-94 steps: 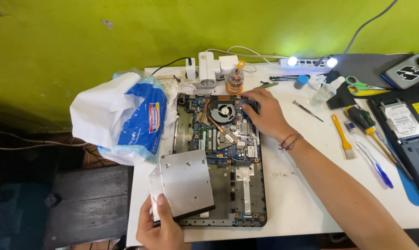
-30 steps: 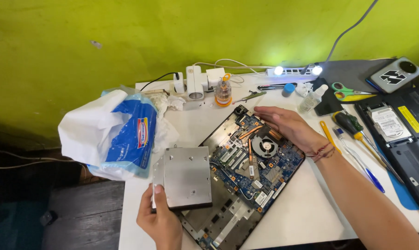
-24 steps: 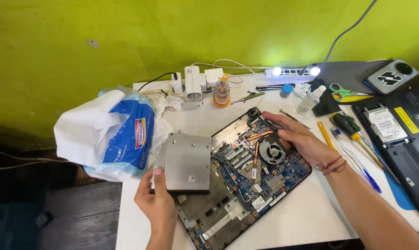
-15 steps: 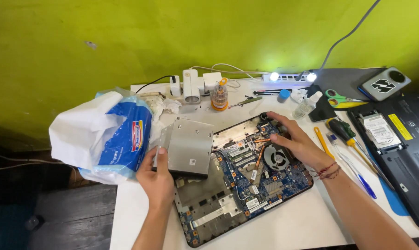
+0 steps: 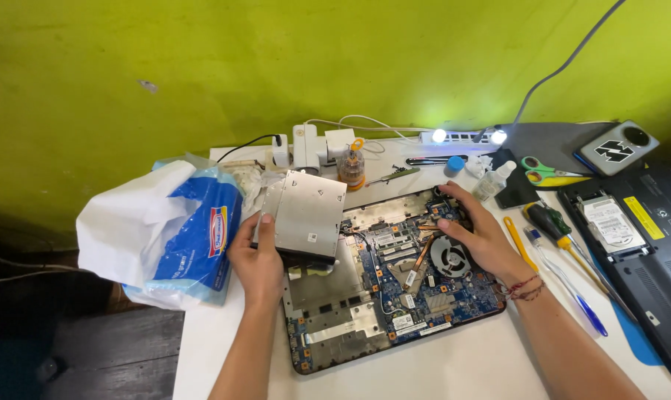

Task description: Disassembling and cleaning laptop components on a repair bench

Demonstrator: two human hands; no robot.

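Observation:
An opened laptop base (image 5: 350, 326) with its blue circuit board and round fan (image 5: 449, 257) lies on the white table (image 5: 454, 367), turned at an angle. My left hand (image 5: 255, 259) grips a flat silver optical drive (image 5: 307, 215) by its left edge and holds it tilted above the laptop's upper left corner. My right hand (image 5: 478, 233) rests on the laptop's upper right corner beside the fan, fingers curled over the edge.
A blue and white plastic bag (image 5: 165, 233) sits at the table's left edge. Chargers, a small orange bottle (image 5: 351, 167) and a lit power strip (image 5: 461, 136) line the back. Screwdrivers (image 5: 550, 226), scissors (image 5: 544, 169) and another dark laptop (image 5: 639, 244) lie to the right.
The laptop base has been rotated counter-clockwise under my right hand. My left hand has carried the silver drive from the near left up towards the back of the table.

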